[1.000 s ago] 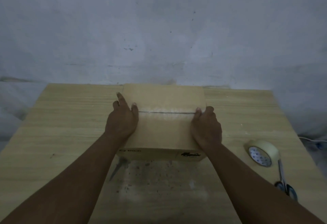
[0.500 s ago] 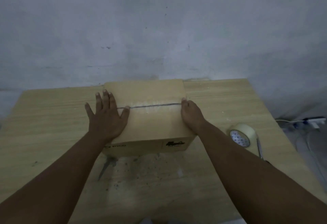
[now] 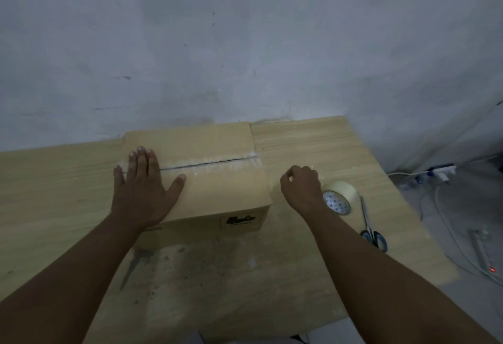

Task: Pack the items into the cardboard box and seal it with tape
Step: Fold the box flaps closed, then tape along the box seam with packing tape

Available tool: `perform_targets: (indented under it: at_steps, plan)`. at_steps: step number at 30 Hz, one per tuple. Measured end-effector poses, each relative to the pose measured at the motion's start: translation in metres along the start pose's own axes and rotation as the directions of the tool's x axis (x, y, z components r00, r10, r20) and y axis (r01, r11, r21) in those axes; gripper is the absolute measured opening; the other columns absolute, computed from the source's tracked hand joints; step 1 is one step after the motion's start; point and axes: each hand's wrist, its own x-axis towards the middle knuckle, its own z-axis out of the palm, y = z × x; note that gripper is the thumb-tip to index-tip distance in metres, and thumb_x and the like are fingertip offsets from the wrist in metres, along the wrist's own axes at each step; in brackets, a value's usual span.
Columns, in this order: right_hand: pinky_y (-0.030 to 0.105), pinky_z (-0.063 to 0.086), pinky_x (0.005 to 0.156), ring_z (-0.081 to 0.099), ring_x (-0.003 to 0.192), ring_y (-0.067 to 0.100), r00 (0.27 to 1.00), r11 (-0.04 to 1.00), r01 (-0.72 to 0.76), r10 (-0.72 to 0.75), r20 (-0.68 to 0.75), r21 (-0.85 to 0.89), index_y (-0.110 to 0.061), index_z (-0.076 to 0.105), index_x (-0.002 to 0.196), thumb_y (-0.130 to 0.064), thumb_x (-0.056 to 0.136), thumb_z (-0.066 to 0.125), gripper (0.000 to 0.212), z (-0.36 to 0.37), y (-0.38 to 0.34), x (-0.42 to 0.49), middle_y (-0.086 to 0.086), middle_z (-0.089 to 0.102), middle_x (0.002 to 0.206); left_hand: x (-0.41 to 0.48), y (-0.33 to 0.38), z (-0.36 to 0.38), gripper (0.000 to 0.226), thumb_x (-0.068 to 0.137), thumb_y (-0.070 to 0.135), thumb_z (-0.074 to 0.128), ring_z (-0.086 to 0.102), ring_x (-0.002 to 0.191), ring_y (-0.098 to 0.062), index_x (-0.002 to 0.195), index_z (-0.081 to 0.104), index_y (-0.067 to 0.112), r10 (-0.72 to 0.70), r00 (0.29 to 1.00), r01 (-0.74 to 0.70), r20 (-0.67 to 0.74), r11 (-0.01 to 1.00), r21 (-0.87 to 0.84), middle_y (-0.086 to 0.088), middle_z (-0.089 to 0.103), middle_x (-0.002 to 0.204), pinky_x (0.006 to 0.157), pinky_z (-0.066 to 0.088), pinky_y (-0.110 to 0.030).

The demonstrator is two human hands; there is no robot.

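Observation:
A closed cardboard box (image 3: 217, 180) sits on the wooden table, its two top flaps meeting along a dark seam. My left hand (image 3: 141, 188) lies flat on the left end of the lid, fingers spread and straight, pressing the flaps down. My right hand (image 3: 300, 188) hovers over the table just right of the box, fingers loosely curled and holding nothing. A roll of beige tape (image 3: 339, 198) stands on edge right beside that hand.
Blue-handled scissors (image 3: 371, 230) lie on the table (image 3: 313, 147) to the right of the tape. A grey wall rises directly behind the box. On the floor to the right are cables and a power strip (image 3: 487, 258).
My right hand has left the box's right side and moved right toward the tape roll. My left hand stays flat on the lid. The view has swung to the right.

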Motion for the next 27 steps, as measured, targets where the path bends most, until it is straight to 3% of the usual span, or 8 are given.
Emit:
perform_targets:
  at_steps: [2,4,7,11,15,21,24,27]
  plan:
    - [0.040,0.036,0.090,0.043,0.110,0.036,1.000,0.970,-0.005,0.003,-0.010,-0.244,-0.010,0.063,0.108,-0.029,0.088,0.054,0.028,-0.008,0.025,0.003,0.016,0.054,0.112,0.001,0.002,0.001,0.098,0.082,0.075,0.007,0.002,0.149,-0.034,0.154,0.005,0.008,0.014,1.000,-0.014,-0.006,1.000,-0.002,-0.019,0.002,0.161,0.117,0.009,-0.054]
    - [0.041,0.030,0.097,0.037,0.116,0.036,1.000,0.926,-0.024,0.027,0.002,-0.378,-0.013,0.056,0.119,-0.028,0.084,0.057,0.038,-0.019,0.045,0.005,0.017,0.046,0.123,0.003,0.004,0.002,0.097,0.082,0.073,0.007,-0.001,0.149,-0.034,0.154,0.004,0.006,0.026,1.000,-0.026,-0.001,0.999,-0.024,-0.021,0.001,0.161,0.118,0.007,-0.053]
    - [0.046,0.023,0.106,0.030,0.126,0.040,0.988,0.884,-0.076,0.131,0.088,-0.462,-0.019,0.045,0.131,-0.027,0.084,0.056,0.048,-0.029,0.073,0.009,0.020,0.035,0.136,0.002,0.010,0.002,0.095,0.084,0.067,0.007,0.000,0.149,-0.033,0.153,0.006,0.002,0.071,0.997,-0.071,-0.005,0.996,-0.055,-0.020,0.002,0.161,0.119,0.008,-0.051]
    - [0.044,0.030,0.102,0.040,0.119,0.037,0.984,0.864,-0.046,0.125,0.125,-0.501,-0.024,0.043,0.134,-0.032,0.091,0.052,0.044,-0.035,0.099,0.009,0.017,0.041,0.127,0.000,0.013,0.003,0.093,0.086,0.066,0.010,0.005,0.149,-0.033,0.152,0.010,0.001,0.084,0.996,-0.085,-0.028,0.994,-0.067,-0.020,0.007,0.161,0.119,0.010,-0.050]
    - [0.042,0.039,0.095,0.041,0.114,0.039,0.977,0.916,0.002,0.083,0.195,-0.402,-0.021,0.044,0.137,-0.024,0.090,0.058,0.048,-0.041,0.107,0.011,0.020,0.039,0.125,0.000,0.014,0.002,0.092,0.087,0.065,0.014,0.006,0.149,-0.032,0.152,0.012,0.001,0.084,0.996,-0.087,-0.033,0.993,-0.081,-0.019,0.009,0.161,0.119,0.012,-0.049]
    - [0.041,0.038,0.089,0.041,0.107,0.041,0.998,0.949,0.052,-0.042,0.039,-0.310,-0.016,0.051,0.131,-0.007,0.081,0.061,0.051,-0.053,0.099,0.022,0.023,0.041,0.118,0.000,0.013,0.002,0.094,0.086,0.067,0.013,0.011,0.148,-0.034,0.151,0.016,0.000,0.100,0.994,-0.104,-0.046,0.991,-0.087,-0.020,0.014,0.159,0.118,0.015,-0.051]
    - [0.036,0.037,0.081,0.044,0.101,0.039,0.997,0.995,0.061,-0.063,-0.033,-0.076,-0.016,0.054,0.127,0.007,0.081,0.045,0.052,-0.067,0.076,0.032,0.025,0.042,0.111,-0.001,0.014,0.002,0.096,0.084,0.069,0.008,0.010,0.148,-0.033,0.151,0.016,0.001,0.106,0.994,-0.109,-0.038,0.990,-0.090,-0.020,0.013,0.160,0.118,0.015,-0.050]
    - [0.028,0.034,0.069,0.047,0.074,0.025,0.989,0.963,0.119,-0.093,-0.116,0.242,-0.028,0.057,0.115,0.008,0.080,0.033,0.055,-0.077,0.045,0.037,0.019,0.047,0.103,-0.001,0.012,0.000,0.099,0.081,0.071,0.007,0.005,0.149,-0.030,0.152,0.013,0.002,0.099,0.995,-0.102,-0.030,0.988,-0.119,-0.017,0.009,0.161,0.120,0.011,-0.047]
